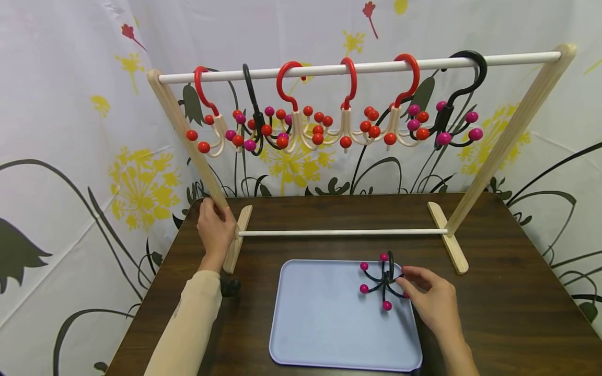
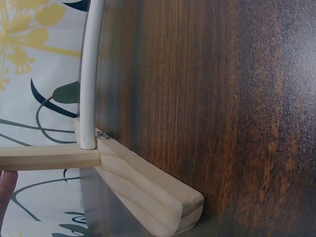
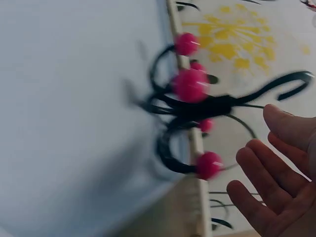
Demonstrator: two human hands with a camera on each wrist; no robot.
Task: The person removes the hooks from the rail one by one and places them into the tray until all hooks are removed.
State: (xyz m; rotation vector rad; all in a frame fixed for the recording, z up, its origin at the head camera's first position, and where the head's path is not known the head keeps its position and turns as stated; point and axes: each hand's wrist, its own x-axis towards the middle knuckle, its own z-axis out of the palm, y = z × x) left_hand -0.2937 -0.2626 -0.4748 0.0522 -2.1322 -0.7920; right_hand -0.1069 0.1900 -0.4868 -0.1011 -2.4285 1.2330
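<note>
A black hook hanger [image 1: 386,279] with pink balls at its arm tips stands over the right part of the light blue tray [image 1: 320,313], its hook pointing up. My right hand [image 1: 435,297] is right beside this hanger. In the right wrist view, the thumb [image 3: 289,126] is near the hook and the other fingers are spread, with nothing gripped. Far to the left, my left hand [image 1: 216,227] holds the lower part of the rack's left wooden post [image 1: 195,151]. One fingertip [image 2: 7,182] shows against that post in the left wrist view.
Several red-and-cream hangers [image 1: 345,128] and two black ones hang from the rack's white top rod [image 1: 376,68]. A lower white rod [image 1: 338,233] joins the wooden feet [image 1: 453,250] behind the tray. All stand on a dark wooden table [image 1: 512,313] before a patterned curtain [image 1: 61,104].
</note>
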